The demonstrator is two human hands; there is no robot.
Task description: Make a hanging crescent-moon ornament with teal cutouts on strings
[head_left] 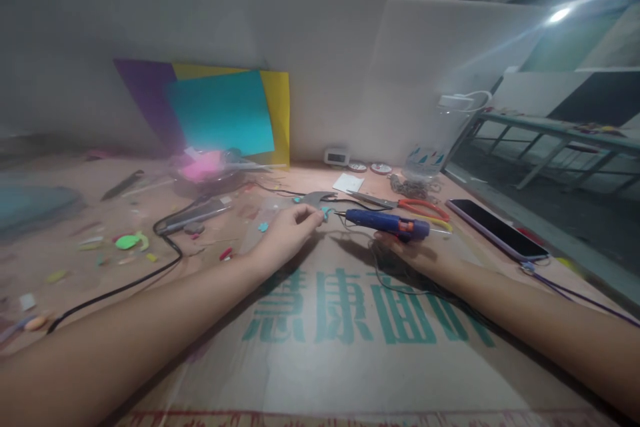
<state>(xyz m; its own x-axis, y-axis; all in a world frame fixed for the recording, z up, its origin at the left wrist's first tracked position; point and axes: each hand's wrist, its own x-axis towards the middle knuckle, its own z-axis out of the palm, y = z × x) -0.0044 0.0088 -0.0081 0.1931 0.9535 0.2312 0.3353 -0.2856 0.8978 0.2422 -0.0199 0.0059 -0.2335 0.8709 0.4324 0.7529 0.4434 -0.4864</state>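
Observation:
A blue glue gun [383,221] is gripped by my right hand [400,247], its nozzle aimed left and a clear glue stick poking out of the rear. My left hand [293,230] pinches a small teal piece [326,213] between thumb and fingertips, right at the nozzle's tip. Whether nozzle and piece touch, I cannot tell. Another teal piece [263,227] lies just left of my left hand. Behind the glue gun rest orange-handled scissors [423,208]. Under both hands spreads a translucent sheet with green lettering [340,373].
A phone [497,230] lies at the right edge. Purple, yellow and teal sheets [220,113] lean on the back wall. Small foam scraps [127,241] and a black cable [120,288] spread across the left. A plastic cup [425,163] and a small digital display [337,157] stand at the back.

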